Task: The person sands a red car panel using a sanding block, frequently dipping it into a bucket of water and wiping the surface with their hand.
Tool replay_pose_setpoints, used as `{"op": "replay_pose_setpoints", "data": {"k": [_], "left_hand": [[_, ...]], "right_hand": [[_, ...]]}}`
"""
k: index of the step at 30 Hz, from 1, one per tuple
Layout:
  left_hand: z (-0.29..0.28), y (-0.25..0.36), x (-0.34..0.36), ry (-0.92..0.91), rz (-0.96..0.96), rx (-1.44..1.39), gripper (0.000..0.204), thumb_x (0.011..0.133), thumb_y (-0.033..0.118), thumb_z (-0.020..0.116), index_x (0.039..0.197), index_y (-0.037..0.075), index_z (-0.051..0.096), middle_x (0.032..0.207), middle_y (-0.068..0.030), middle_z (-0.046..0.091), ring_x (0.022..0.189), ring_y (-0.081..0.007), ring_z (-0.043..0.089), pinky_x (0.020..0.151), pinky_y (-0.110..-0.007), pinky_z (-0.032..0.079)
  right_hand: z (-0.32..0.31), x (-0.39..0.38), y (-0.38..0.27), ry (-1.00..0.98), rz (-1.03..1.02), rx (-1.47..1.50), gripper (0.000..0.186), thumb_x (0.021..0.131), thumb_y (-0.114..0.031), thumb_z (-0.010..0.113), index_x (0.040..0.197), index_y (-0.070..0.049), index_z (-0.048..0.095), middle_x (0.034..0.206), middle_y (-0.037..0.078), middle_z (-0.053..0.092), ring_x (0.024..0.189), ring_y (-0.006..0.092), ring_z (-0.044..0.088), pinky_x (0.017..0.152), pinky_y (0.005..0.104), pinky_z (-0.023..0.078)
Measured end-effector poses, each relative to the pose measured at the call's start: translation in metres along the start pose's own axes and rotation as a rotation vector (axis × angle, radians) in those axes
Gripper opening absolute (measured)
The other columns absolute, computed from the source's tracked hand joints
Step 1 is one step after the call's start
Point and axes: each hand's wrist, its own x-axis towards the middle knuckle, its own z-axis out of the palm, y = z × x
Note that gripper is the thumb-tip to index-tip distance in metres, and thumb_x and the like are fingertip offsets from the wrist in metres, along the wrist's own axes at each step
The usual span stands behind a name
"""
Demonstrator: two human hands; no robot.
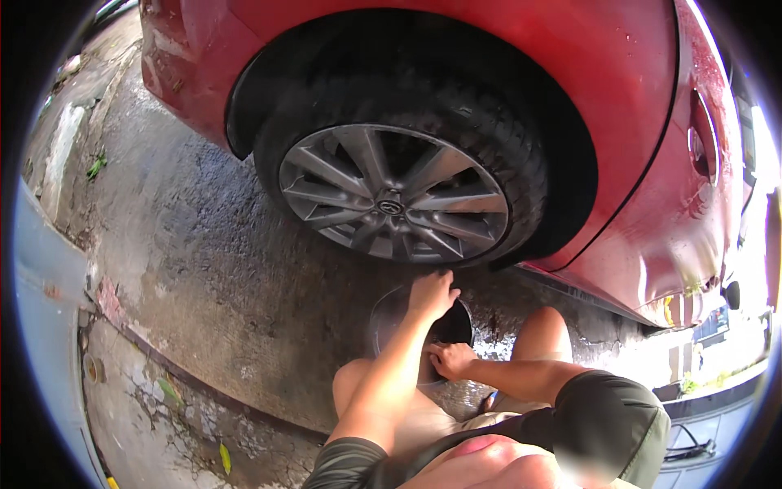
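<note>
Clear round bowl (389,314) on wet concrete, contents hidden, gripped by both hands (432,295).

A red car body (619,106) is filling the top and right of the frame, its panel glistening wet. The wet concrete ground (204,269) is spreading across the middle left, darkening toward the centre. A grey-blue metal post (41,326) is running down the left edge. Along the lower left, cracked paving (155,399) is showing a yellow leaf (225,458). At the upper left, a small green weed (96,166) is growing beside a concrete kerb (61,155).
</note>
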Motion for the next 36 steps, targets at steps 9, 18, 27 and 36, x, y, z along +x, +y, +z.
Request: {"op": "replay_pose_setpoints", "data": {"k": [9,18,27,36], "left_hand": [[-0.008,-0.037,0.016,-0.108,-0.101,0.07,0.04,0.075,0.035,0.086,0.105,0.013,0.072,0.105,-0.0103,0.074,0.105,-0.031,0.069,0.092,-0.051,0.048],[-0.04,-0.085,-0.001,0.189,-0.209,0.044,0.039,0.076,0.035,0.088,0.089,0.004,0.07,0.091,-0.0147,0.073,0.09,-0.0364,0.071,0.076,-0.048,0.054],[-0.072,-0.1,-0.007,0.133,-0.283,0.03,0.044,0.074,0.039,0.089,0.088,0.002,0.071,0.089,-0.0165,0.074,0.084,-0.0361,0.072,0.074,-0.045,0.055],[-0.066,-0.111,-0.028,0.403,-0.271,0.025,0.039,0.077,0.031,0.089,0.087,-0.001,0.068,0.089,-0.017,0.068,0.083,-0.0367,0.067,0.073,-0.045,0.052]], "right_hand": [[0.004,0.054,-0.005,-0.318,0.119,-0.019,0.033,0.091,-0.026,0.06,0.113,-0.005,0.073,0.107,0.023,0.075,0.102,0.04,0.072,0.092,0.0476,0.058],[-0.052,0.068,-0.018,0.049,0.155,0.244,0.047,0.092,-0.015,0.06,0.138,-0.022,0.063,0.115,0.017,0.074,0.103,0.0373,0.071,0.093,0.0475,0.056],[-0.109,0.067,-0.008,0.005,-0.03,0.234,0.051,0.086,-0.005,0.063,0.135,-0.019,0.067,0.132,0.013,0.069,0.11,0.0363,0.069,0.098,0.0442,0.056],[-0.054,0.056,-0.033,0.024,-0.177,0.338,0.056,0.078,0.0,0.06,0.131,-0.016,0.071,0.149,0.014,0.057,0.125,0.0364,0.063,0.106,0.042,0.052]]}}
